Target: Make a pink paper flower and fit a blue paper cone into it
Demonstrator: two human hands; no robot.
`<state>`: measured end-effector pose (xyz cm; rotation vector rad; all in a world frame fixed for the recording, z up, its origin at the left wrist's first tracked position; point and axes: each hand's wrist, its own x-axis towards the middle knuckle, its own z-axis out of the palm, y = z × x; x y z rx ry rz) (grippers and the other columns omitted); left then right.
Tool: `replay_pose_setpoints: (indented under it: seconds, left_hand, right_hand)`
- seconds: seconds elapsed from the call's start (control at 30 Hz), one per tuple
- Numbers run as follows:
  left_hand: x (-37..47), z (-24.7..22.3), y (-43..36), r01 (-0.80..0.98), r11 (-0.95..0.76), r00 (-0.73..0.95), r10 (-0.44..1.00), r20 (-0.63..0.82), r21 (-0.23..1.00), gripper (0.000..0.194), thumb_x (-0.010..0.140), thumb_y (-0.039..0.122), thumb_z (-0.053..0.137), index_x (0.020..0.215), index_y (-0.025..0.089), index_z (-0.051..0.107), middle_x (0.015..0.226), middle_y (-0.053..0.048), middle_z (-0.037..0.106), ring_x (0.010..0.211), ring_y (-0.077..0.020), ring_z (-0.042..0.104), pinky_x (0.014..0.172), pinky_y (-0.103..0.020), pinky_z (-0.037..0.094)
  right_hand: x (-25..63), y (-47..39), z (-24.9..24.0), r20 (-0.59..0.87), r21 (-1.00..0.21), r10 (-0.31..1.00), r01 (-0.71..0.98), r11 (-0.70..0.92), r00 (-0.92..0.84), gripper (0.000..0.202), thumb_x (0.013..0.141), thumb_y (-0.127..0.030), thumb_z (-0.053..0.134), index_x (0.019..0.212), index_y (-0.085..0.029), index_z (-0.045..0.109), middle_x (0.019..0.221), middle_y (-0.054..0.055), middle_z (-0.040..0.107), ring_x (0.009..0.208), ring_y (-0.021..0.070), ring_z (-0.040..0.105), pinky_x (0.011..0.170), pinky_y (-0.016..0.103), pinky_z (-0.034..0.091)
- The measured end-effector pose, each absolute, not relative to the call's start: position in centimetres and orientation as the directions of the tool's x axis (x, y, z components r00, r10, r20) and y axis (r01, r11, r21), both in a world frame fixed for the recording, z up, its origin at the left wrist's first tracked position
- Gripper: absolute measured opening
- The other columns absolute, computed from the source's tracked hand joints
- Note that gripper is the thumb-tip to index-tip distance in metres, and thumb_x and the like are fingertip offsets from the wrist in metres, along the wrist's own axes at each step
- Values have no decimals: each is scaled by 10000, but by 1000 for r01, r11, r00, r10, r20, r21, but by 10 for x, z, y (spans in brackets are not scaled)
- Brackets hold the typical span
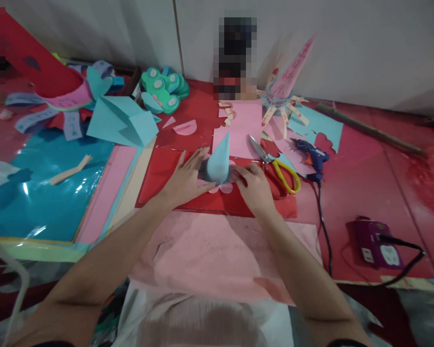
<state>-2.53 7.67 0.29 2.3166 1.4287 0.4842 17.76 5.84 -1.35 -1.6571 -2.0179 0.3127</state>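
A light blue paper cone [219, 161] stands upright on a red sheet [166, 176], with pink petal-shaped paper pieces [226, 187] about its base. My left hand [186, 178] lies spread at the cone's left side, its thumb in front of the base and its fingers behind. On the other side, my right hand [255, 185] has its thumb and fingers pinched together at the rim of the base, on what looks like a pink paper petal. The fingers partly hide the base. Just beyond my right hand lie scissors [277, 166] with yellow handles.
A blue glue gun [313, 156] lies at right, its cord running towards a purple power box [378, 243]. Behind stands a pink paper cone [292, 72]. At left are a red cone [50, 72], folded blue paper [119, 120] and green cutouts [164, 89]. A stick [369, 127] lies far right.
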Motion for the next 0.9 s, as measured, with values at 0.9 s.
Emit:
replay_pose_setpoints:
  seconds: [0.9]
  left_hand:
    - [-24,7,74,748,-309,334,940,70,587,772,734,447,646,1361,230,251,1338,-93,491,1277,-266,426,1106,-471,255]
  right_hand:
    - [238,62,18,-8,-394,968,889,-234,251,576,632,-141,537,1205,-196,513,1042,137,578,901,287,576,721,398,476]
